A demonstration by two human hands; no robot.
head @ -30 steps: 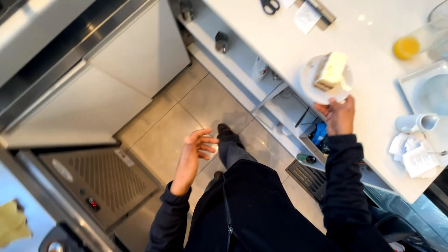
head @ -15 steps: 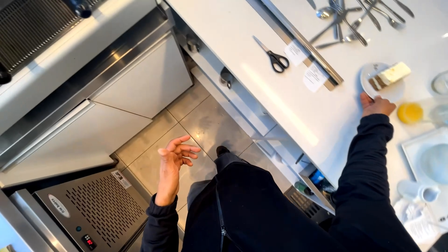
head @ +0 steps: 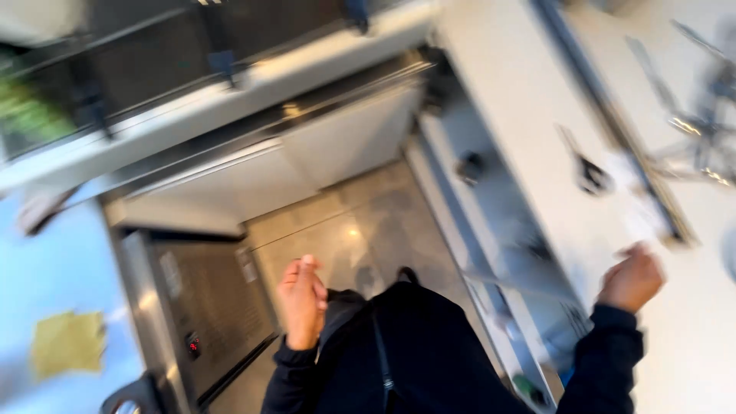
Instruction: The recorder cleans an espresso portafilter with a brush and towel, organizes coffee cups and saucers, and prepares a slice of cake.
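The view is motion-blurred. My right hand [head: 632, 280] rests at the near edge of the white counter [head: 529, 107], fingers curled, with nothing visible in it. Black-handled scissors [head: 589, 173] lie on the counter just beyond it. My left hand [head: 303, 303] hangs in the air over the tiled floor [head: 345, 230], fingers loosely bent and empty, beside my dark clothing [head: 429, 353]. Both sleeves are dark.
Several metal utensils [head: 701, 153] lie on the counter at the far right. A steel appliance with a vent grille [head: 207, 322] stands low on the left, with a yellow cloth [head: 69, 341] on a pale surface beside it. White cabinet fronts [head: 337, 146] face the aisle.
The view has swung and blurred. My right hand has come off the plate with the butter block, which is out of sight, and drawn back to the counter edge. My left hand's fingers have closed together.
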